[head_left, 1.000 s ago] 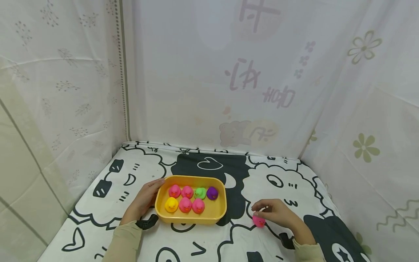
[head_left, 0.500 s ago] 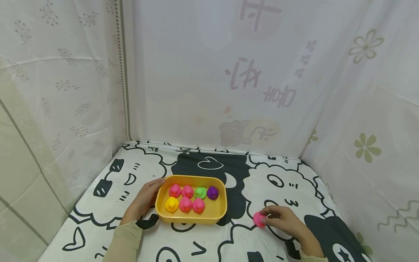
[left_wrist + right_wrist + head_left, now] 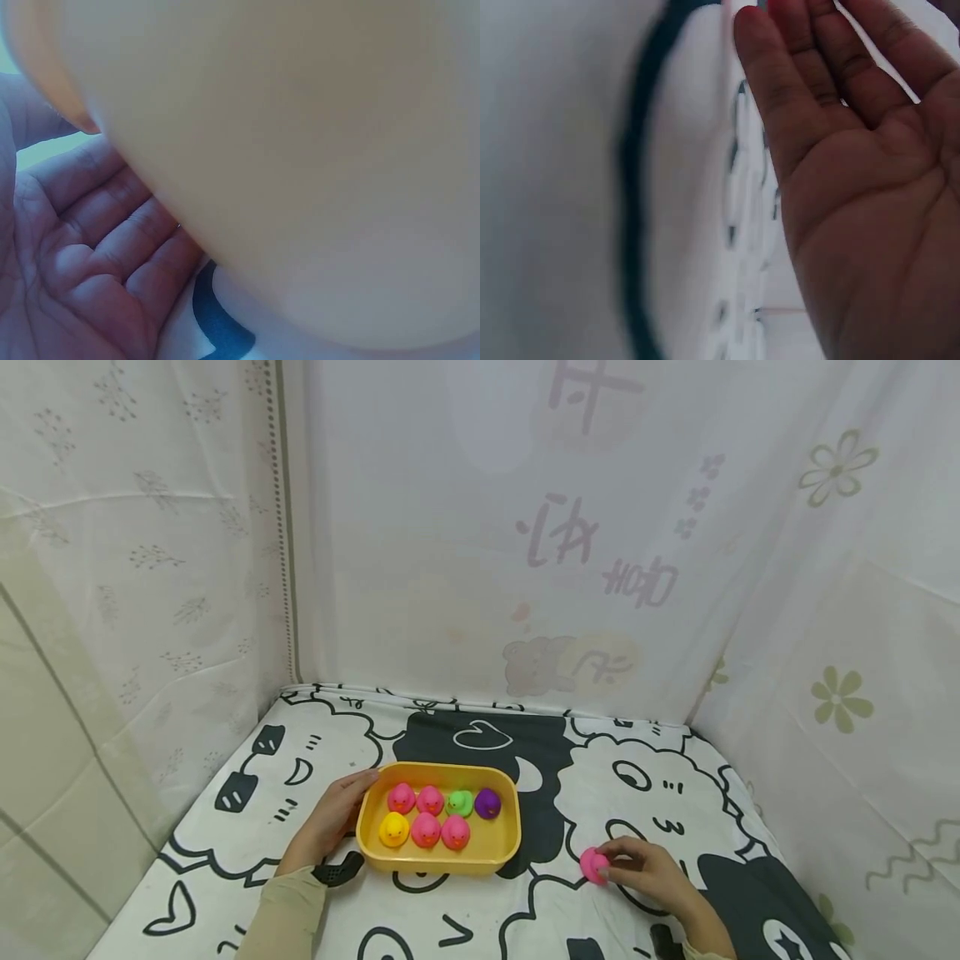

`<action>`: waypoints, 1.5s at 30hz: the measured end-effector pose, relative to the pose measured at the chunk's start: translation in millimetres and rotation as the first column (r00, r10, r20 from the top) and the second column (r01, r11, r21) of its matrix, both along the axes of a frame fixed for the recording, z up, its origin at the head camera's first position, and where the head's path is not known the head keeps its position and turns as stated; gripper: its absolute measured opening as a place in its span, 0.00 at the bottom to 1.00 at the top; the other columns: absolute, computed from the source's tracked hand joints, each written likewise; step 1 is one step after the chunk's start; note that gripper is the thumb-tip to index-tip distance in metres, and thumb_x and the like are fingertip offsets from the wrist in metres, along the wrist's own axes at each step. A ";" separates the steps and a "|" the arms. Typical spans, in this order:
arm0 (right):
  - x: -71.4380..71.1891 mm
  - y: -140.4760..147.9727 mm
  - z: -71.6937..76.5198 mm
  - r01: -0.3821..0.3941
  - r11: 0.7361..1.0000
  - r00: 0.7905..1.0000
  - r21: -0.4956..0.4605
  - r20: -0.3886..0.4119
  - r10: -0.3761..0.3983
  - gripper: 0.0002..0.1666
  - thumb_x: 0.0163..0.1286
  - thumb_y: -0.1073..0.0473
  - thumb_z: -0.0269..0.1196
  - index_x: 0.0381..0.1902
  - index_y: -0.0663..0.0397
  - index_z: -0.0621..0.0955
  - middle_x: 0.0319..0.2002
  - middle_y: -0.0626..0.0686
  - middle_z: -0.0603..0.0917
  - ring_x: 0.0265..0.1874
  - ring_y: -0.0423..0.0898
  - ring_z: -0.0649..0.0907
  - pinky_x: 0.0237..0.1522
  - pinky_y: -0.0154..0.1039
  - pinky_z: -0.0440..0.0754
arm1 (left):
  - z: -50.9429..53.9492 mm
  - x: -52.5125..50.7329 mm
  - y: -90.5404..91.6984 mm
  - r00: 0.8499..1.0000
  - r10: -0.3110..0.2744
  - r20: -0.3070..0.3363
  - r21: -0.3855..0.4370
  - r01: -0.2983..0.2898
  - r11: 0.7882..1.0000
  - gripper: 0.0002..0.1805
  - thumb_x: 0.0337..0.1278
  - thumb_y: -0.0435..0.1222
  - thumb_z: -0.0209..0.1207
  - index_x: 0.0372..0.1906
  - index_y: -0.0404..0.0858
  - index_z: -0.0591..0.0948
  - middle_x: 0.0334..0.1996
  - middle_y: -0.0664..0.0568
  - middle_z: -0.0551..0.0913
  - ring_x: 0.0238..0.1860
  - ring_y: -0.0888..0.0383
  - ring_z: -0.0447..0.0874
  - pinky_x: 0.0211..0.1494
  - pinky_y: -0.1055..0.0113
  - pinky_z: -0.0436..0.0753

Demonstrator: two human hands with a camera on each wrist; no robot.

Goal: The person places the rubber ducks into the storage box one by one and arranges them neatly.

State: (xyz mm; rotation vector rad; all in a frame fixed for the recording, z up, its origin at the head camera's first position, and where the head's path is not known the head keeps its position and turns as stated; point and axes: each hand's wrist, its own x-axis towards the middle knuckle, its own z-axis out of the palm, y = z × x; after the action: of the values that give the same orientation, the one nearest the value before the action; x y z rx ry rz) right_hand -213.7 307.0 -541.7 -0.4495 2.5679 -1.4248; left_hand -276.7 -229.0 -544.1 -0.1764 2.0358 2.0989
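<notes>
In the head view, a yellow tray (image 3: 495,858) holds several small rubber ducks: pink ones, a yellow duck (image 3: 393,829), a green duck (image 3: 459,803) and a purple duck (image 3: 487,803). My left hand (image 3: 333,814) holds the tray's left end, its fingers lying along the outer wall (image 3: 300,187) in the left wrist view. To the right of the tray, a pink duck (image 3: 592,865) is on the patterned cloth. My right hand (image 3: 648,870) pinches it from its right side. The right wrist view shows the palm (image 3: 870,195), but the duck is hidden there.
A white cloth (image 3: 450,935) with black cartoon drawings covers the table. Pale printed curtains (image 3: 420,543) hang behind it and at both sides. Black wrist straps (image 3: 341,868) are worn on both wrists.
My right hand has shifted from above the pink duck to its right side and now pinches it. The duck has turned slightly in place. Left hand and tray stay put.
</notes>
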 end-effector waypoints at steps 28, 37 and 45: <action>-3.8 0.9 -0.6 0.139 0.989 0.990 -0.052 0.033 -0.138 0.18 0.66 0.52 0.71 0.52 0.49 0.86 0.49 0.50 0.87 0.46 0.45 0.85 0.48 0.35 0.83 | 2.5 2.5 -0.2 1.000 -0.014 -0.008 -0.012 0.014 1.000 0.43 0.68 0.60 0.55 0.74 0.34 0.66 0.72 0.37 0.68 0.62 0.45 0.78 0.59 0.58 0.82; -14.6 -14.8 16.8 0.109 0.994 0.992 -0.029 -0.061 -0.111 0.16 0.65 0.50 0.71 0.49 0.45 0.86 0.46 0.47 0.88 0.48 0.43 0.84 0.52 0.34 0.82 | 3.4 3.3 0.1 1.000 -0.020 -0.014 -0.012 0.020 1.000 0.42 0.69 0.60 0.54 0.74 0.34 0.66 0.73 0.38 0.67 0.63 0.46 0.78 0.59 0.59 0.82; -29.1 -36.7 36.8 0.009 0.999 0.993 -0.041 -0.121 -0.014 0.16 0.64 0.51 0.72 0.49 0.44 0.86 0.45 0.48 0.88 0.44 0.51 0.86 0.46 0.38 0.86 | 3.5 2.6 -0.1 1.000 -0.022 -0.014 -0.006 0.022 1.000 0.40 0.70 0.58 0.54 0.74 0.34 0.67 0.73 0.39 0.66 0.61 0.47 0.79 0.57 0.61 0.83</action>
State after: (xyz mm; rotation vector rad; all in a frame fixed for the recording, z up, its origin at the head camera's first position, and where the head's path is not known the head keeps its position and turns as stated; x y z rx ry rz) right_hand -242.8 270.3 -504.9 -0.5445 2.6435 -1.5000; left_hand -274.1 -229.1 -540.5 -0.1400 2.0423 2.0869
